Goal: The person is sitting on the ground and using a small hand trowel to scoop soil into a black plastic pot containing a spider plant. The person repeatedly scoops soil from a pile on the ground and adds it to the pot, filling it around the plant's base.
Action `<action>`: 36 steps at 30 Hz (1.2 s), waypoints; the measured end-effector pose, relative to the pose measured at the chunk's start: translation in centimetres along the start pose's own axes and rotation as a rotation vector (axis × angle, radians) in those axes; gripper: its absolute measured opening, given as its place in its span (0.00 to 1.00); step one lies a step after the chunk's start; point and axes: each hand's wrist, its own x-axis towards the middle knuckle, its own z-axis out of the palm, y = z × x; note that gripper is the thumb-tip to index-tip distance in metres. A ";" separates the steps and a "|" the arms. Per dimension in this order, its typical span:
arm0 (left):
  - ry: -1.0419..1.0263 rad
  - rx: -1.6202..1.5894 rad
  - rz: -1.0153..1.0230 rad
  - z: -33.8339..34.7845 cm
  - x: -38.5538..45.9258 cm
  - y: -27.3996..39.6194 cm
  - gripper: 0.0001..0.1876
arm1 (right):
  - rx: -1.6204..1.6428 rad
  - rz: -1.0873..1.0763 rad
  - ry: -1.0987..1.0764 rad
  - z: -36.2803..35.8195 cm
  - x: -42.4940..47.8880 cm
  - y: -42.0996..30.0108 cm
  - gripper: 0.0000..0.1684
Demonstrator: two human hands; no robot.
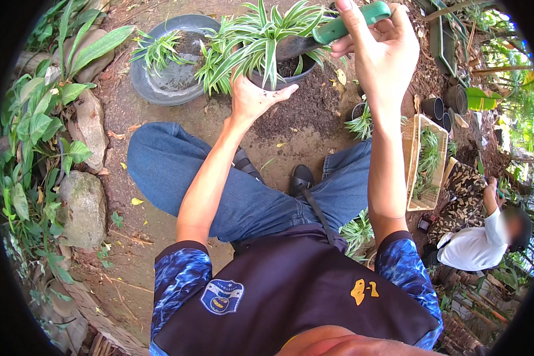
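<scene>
My left hand [256,98] holds the side of a dark plastic pot [285,83], thumb spread along its near wall. A spider plant [267,38] with white-striped leaves rises from the pot, and dark soil [289,66] shows at its right. In my right hand [378,53] is a garden trowel [349,24], gripped by its green handle. Its soil-caked blade points left over the pot, among the leaves; the tip is partly hidden. Left of the pot, a round black plastic tray [142,84] carries a small spider plant [162,51] and some dirt.
Loose dark soil [289,115] lies below the pot. At right stand a woven basket [411,164] of spider plants, several black pots [432,108] and a seated person [471,244]. Stones [83,209] and leafy plants [35,115] border the left. Another potted spider plant [360,124] sits near my right forearm.
</scene>
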 end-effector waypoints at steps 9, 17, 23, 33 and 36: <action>0.032 -0.078 -0.043 0.1 0.0 0.9 0.42 | 0.081 -0.072 0.044 -1.2 0.0 -0.2 0.14; -0.015 -0.115 -0.045 0.4 -0.9 -0.5 0.40 | -0.013 -0.012 0.033 -2.2 0.0 1.1 0.15; -0.097 0.046 -0.002 0.1 -0.5 -0.4 0.44 | 0.041 0.020 -0.060 -1.1 -0.5 0.6 0.14; -0.052 -0.215 -0.198 0.1 0.0 2.2 0.44 | 0.156 0.002 0.067 -1.1 -0.5 1.3 0.12; -0.011 -0.048 -0.057 0.1 0.1 1.1 0.45 | 0.075 -0.064 0.074 -2.1 -0.2 0.8 0.13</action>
